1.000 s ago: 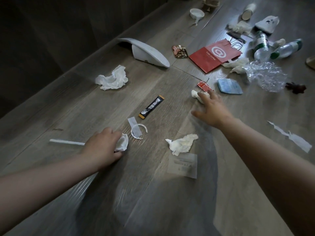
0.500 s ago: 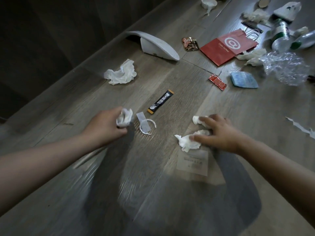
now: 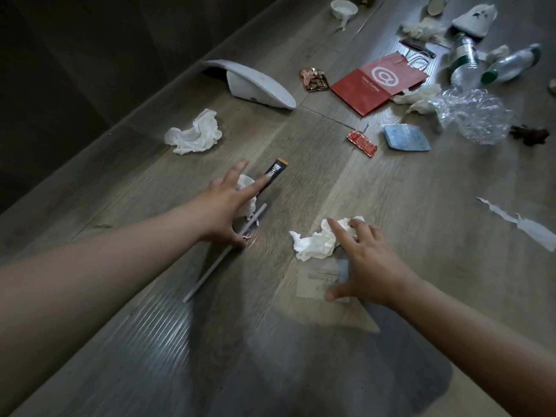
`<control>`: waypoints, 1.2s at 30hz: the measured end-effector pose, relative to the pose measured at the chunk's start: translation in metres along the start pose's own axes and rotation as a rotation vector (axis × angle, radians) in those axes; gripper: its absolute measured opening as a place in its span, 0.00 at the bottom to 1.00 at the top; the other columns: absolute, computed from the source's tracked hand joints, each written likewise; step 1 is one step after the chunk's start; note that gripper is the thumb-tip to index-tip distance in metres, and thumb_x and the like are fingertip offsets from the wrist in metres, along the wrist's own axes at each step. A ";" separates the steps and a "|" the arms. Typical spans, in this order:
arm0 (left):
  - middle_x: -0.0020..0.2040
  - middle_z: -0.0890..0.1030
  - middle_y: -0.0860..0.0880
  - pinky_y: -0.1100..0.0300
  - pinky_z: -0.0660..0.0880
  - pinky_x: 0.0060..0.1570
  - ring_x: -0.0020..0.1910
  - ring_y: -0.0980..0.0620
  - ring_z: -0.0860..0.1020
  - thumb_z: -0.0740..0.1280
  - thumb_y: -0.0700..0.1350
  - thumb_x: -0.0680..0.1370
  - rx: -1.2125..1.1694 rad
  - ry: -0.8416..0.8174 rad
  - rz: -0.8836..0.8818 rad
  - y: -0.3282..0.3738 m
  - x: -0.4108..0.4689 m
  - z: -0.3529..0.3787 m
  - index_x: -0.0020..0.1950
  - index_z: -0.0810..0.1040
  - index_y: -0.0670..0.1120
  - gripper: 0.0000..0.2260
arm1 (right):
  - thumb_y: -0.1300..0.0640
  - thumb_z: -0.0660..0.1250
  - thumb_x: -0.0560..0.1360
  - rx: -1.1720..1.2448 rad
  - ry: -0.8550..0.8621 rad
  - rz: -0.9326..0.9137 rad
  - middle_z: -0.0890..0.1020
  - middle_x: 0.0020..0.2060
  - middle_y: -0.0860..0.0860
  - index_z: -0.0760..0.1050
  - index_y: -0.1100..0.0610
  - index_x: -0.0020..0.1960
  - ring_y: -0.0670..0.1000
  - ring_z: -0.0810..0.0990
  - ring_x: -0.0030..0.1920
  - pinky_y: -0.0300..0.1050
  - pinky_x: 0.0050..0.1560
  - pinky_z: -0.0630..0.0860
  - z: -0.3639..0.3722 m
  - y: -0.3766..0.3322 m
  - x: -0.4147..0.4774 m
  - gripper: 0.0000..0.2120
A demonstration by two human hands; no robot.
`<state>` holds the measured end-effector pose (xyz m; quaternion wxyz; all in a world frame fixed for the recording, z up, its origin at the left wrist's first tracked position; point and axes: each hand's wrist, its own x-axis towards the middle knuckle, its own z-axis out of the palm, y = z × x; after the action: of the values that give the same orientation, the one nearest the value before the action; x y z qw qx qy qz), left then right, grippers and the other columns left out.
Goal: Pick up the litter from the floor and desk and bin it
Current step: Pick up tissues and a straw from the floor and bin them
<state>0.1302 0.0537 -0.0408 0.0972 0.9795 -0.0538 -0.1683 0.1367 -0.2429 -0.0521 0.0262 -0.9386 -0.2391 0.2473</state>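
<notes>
Gathering stage, loads of litter left on the floor [image 3: 421,212], no bin in view. L hand [image 3: 228,206] has two fingers stretched straight toward the black sachet [image 3: 274,175], w/ a small tissue wad [image 3: 246,183] and a straw [image 3: 210,272] under the palm; can't tell if the thumb pins them. R hand [image 3: 371,266] lies spread over the crumpled tissue [image 3: 313,243], thumb out on the paper slip [image 3: 313,279], nothing clenched. Next I reckon: close R fingers round tissue + slip together, L fingertips rake the sachet in w/o losing the wad.
</notes>
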 end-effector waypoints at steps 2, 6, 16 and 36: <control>0.78 0.37 0.48 0.47 0.65 0.69 0.73 0.38 0.58 0.79 0.58 0.61 0.091 -0.065 0.020 0.001 0.009 -0.004 0.76 0.42 0.64 0.56 | 0.28 0.73 0.54 -0.045 0.000 -0.017 0.52 0.74 0.56 0.34 0.39 0.75 0.61 0.52 0.73 0.58 0.71 0.63 -0.003 -0.001 0.002 0.65; 0.74 0.59 0.45 0.50 0.64 0.69 0.69 0.41 0.63 0.74 0.62 0.66 0.162 -0.090 -0.008 0.004 0.023 -0.003 0.77 0.55 0.55 0.45 | 0.29 0.72 0.58 -0.092 -0.031 -0.038 0.51 0.73 0.57 0.37 0.38 0.75 0.62 0.55 0.72 0.58 0.68 0.67 -0.006 -0.003 0.004 0.59; 0.61 0.69 0.45 0.59 0.69 0.53 0.59 0.45 0.72 0.76 0.51 0.68 -0.148 0.017 -0.114 0.005 0.018 0.004 0.63 0.74 0.49 0.25 | 0.31 0.69 0.65 -0.076 0.029 -0.071 0.57 0.70 0.54 0.53 0.42 0.75 0.58 0.61 0.68 0.58 0.64 0.70 0.000 -0.003 -0.002 0.45; 0.49 0.69 0.49 0.61 0.62 0.42 0.52 0.45 0.74 0.72 0.43 0.70 -0.323 0.126 -0.230 0.007 -0.003 0.019 0.57 0.77 0.46 0.16 | 0.28 0.59 0.70 -0.191 -0.007 -0.036 0.53 0.73 0.61 0.44 0.48 0.78 0.63 0.60 0.68 0.56 0.64 0.71 0.010 -0.043 -0.005 0.46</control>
<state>0.1204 0.0440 -0.0561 0.2366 0.9594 0.0921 -0.1229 0.1098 -0.2081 -0.0517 -0.0596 -0.9315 -0.2786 0.2262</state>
